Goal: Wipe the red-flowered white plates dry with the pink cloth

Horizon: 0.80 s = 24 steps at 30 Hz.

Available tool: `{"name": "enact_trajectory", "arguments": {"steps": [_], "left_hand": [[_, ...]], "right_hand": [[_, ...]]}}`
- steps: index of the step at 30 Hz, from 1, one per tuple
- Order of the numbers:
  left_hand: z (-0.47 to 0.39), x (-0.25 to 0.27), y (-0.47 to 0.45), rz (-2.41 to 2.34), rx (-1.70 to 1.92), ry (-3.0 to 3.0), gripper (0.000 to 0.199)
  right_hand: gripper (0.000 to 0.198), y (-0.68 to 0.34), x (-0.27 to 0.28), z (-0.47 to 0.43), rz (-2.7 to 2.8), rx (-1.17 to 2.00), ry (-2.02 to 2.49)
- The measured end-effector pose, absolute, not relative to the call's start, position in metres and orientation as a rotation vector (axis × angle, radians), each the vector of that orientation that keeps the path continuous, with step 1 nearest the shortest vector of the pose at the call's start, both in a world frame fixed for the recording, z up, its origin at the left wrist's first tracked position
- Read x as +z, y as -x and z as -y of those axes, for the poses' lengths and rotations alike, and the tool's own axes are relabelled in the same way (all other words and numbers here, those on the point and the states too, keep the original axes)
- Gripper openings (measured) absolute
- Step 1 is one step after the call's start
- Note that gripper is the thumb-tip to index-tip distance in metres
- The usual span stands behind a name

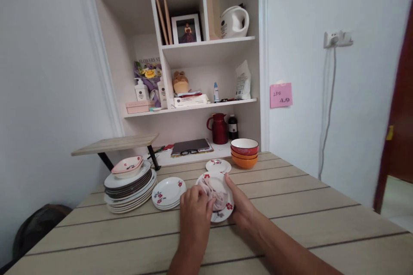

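Observation:
A white plate with red flowers [229,194] is tilted up towards me above the wooden table. My right hand [240,200] grips its right edge, thumb on the rim and the other fingers behind. Against the plate's face, my left hand [195,204] presses a crumpled pinkish cloth [219,200], its fingers closed on it. Just to the left stands a short stack of matching flowered plates [169,191]. Behind the held plate lies another flowered plate [218,166], partly hidden by it.
At left rises a tall stack of plates [129,197] topped by pink-rimmed dishes [127,164], beside a small raised wooden stand [116,144]. Red and orange bowls [244,153] are stacked at the back right. Beyond the wooden table [290,219], a red jug [220,129] stands in the shelf.

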<state>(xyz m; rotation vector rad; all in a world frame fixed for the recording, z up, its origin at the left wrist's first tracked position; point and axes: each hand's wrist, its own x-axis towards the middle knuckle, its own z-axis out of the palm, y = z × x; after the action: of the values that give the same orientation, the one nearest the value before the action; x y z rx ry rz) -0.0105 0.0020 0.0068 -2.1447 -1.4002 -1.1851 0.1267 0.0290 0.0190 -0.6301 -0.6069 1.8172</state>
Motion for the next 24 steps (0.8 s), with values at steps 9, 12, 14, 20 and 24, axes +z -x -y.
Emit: {"name": "enact_trajectory", "arguments": {"steps": [9,12,14,20,24], "left_hand": [[-0.025,-0.006,0.029,2.039,-1.792,2.182,0.055],[-0.018,-0.003,0.028,1.960,-1.683,2.502,0.060],[-0.014,-0.001,0.025,1.769,-1.665,2.691,0.057],[-0.008,0.000,0.015,1.560,-1.505,2.661,0.030],[-0.004,0.002,0.007,1.494,-1.305,2.568,0.027]], "right_hand": [[0.054,-0.118,0.019,-0.020,0.661,1.761,0.741],[0.054,-0.118,0.015,-0.024,0.689,1.750,0.733],[0.054,-0.119,0.011,-0.027,0.694,1.746,0.727],[0.050,-0.123,0.009,-0.029,0.708,1.706,0.669],[0.050,-0.125,0.016,-0.024,0.698,1.762,0.636]]}}
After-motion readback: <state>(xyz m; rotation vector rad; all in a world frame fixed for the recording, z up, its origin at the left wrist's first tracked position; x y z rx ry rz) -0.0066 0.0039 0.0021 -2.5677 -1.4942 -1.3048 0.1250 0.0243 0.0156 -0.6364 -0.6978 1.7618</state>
